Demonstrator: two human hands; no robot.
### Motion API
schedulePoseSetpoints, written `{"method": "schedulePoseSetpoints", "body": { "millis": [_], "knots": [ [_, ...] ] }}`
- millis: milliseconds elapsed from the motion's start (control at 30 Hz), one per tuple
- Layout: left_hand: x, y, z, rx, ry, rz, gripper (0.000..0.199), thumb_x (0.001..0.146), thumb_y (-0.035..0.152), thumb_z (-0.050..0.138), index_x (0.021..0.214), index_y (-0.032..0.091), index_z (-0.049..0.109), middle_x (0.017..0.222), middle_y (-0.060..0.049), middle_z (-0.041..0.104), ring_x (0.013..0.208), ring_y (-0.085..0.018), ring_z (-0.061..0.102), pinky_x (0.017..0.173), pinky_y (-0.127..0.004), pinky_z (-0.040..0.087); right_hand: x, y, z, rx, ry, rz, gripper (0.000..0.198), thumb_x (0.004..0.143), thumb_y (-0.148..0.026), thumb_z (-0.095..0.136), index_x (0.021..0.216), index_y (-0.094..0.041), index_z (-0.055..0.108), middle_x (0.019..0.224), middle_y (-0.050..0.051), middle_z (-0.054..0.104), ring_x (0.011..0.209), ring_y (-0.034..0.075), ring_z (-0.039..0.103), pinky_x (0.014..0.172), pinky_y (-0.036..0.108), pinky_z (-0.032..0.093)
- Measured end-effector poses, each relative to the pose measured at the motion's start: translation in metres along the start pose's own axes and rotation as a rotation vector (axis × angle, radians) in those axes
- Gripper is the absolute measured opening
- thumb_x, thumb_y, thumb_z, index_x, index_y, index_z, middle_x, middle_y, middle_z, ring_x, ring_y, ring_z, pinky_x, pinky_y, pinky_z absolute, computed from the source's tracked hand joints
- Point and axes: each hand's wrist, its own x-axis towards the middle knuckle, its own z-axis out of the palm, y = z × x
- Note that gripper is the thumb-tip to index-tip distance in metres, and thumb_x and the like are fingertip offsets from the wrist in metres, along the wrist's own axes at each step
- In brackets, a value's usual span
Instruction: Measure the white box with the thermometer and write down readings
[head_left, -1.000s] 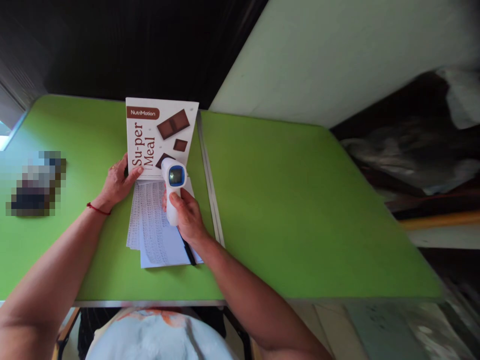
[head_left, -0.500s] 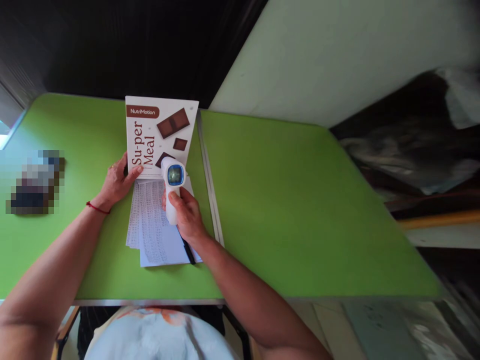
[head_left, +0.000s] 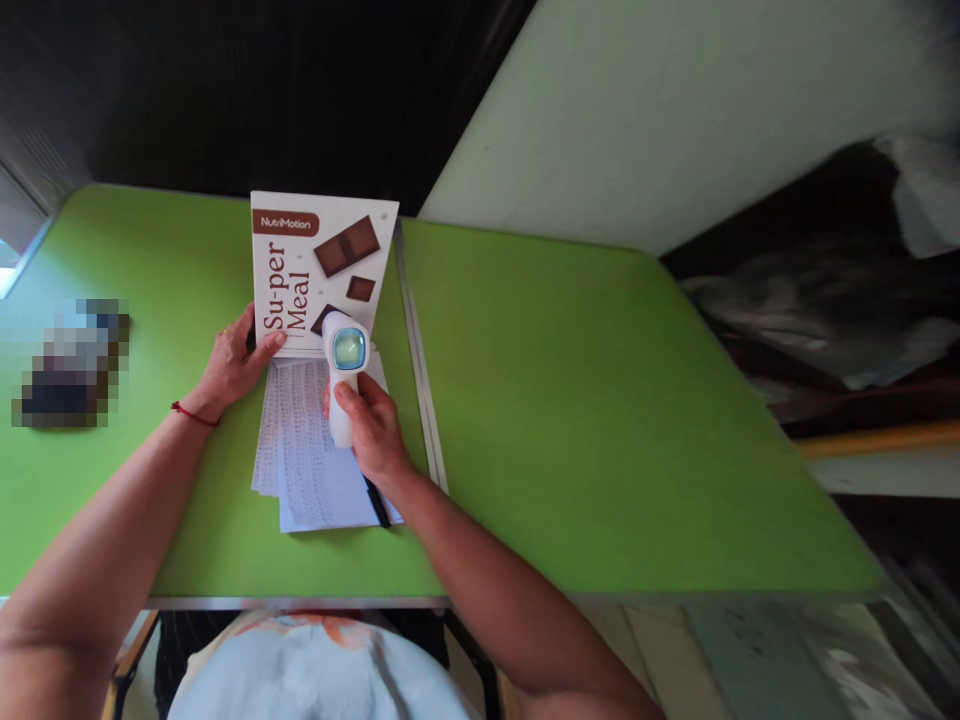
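My right hand (head_left: 373, 425) is wrapped round the handle of a white infrared thermometer (head_left: 342, 415), thumb on its back. Its small screen is lit pale green-blue, and its head overlaps the lower edge of a white box (head_left: 289, 280) printed "NutriMotion Su-per Meal" with brown chocolate pieces. On the box's lower left side my left hand (head_left: 238, 355) grips it, thumb on the front and the fingers partly hidden. Under the thermometer lie sheets of paper (head_left: 315, 490) covered with rows of small writing. A black pen (head_left: 377, 503) rests on them by my right wrist.
The green folding table (head_left: 600, 420) has a metal seam (head_left: 422, 380) just right of the papers. A blurred-out, pixelated object (head_left: 71, 365) lies at the left. Behind stand a dark panel and a pale wall. Shelves with cloth or bags are at the far right.
The thermometer's screen has turned from dark blue to a bright pale green-blue. Both hands and the box are almost where they were.
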Motion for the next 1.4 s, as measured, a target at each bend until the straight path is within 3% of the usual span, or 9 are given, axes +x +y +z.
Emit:
{"method": "schedulePoseSetpoints", "body": {
  "millis": [500,733,933,1067,1167,1300,1400],
  "knots": [
    [0.0,-0.001,0.0,-0.002,0.0,-0.013,0.059,0.095,0.076,0.055,0.116,0.023,0.064,0.11,-0.011,0.08,0.092,-0.028,0.076,0.077,-0.04,0.061,0.0,-0.003,0.0,0.036,-0.015,0.035,0.051,0.07,-0.071,0.078,0.08,-0.025,0.059,0.067,-0.004,0.053,0.059,0.012,0.044,0.055,0.029,0.036],
    [-0.001,-0.004,0.0,-0.014,-0.006,-0.005,0.061,0.094,0.074,0.058,0.126,0.023,0.062,0.117,-0.011,0.078,0.097,-0.028,0.075,0.084,-0.042,0.061,-0.001,-0.003,-0.002,-0.003,-0.021,0.026,0.047,0.071,-0.069,0.076,0.081,-0.025,0.061,0.067,-0.004,0.052,0.061,0.013,0.042,0.057,0.03,0.035],
    [0.0,-0.017,0.003,0.01,0.053,-0.004,0.087,0.087,0.074,0.067,0.151,0.019,0.046,0.139,-0.018,0.067,0.126,-0.036,0.066,0.107,-0.052,0.054,-0.002,-0.024,-0.018,-0.098,-0.005,-0.033,0.04,0.074,-0.062,0.077,0.077,-0.024,0.064,0.066,-0.004,0.054,0.059,0.012,0.041,0.057,0.03,0.035],
    [0.002,-0.025,0.005,0.042,0.087,-0.033,0.097,0.081,0.066,0.08,0.158,0.023,0.038,0.145,-0.016,0.062,0.134,-0.037,0.062,0.113,-0.053,0.049,0.003,-0.057,-0.048,-0.322,0.02,-0.148,0.04,0.075,-0.06,0.079,0.091,-0.025,0.072,0.079,0.0,0.068,0.07,0.017,0.058,0.067,0.034,0.048],
    [0.004,-0.028,0.007,0.087,0.096,-0.045,0.095,0.08,0.061,0.082,0.156,0.024,0.04,0.145,-0.015,0.063,0.136,-0.038,0.06,0.116,-0.055,0.046,0.004,-0.064,-0.077,-0.623,-0.02,-0.163,0.051,0.075,-0.063,0.079,0.106,-0.023,0.075,0.094,0.006,0.075,0.083,0.024,0.067,0.073,0.039,0.053],
    [0.007,-0.032,0.012,0.117,0.126,-0.039,0.088,0.079,0.059,0.082,0.152,0.027,0.044,0.147,-0.013,0.063,0.138,-0.039,0.058,0.117,-0.056,0.045,0.002,-0.034,-0.106,-1.105,0.104,-0.174,0.052,0.078,-0.062,0.075,0.11,-0.021,0.075,0.1,0.012,0.076,0.085,0.027,0.067,0.073,0.041,0.052],
    [0.007,-0.033,0.015,0.145,0.158,-0.057,0.078,0.079,0.055,0.084,0.143,0.026,0.05,0.141,-0.013,0.065,0.134,-0.04,0.059,0.114,-0.056,0.047,0.001,-0.009,-0.111,-1.286,0.182,-0.25,0.05,0.085,-0.058,0.071,0.116,-0.019,0.074,0.104,0.016,0.074,0.09,0.029,0.067,0.076,0.041,0.053]
  ]
}}
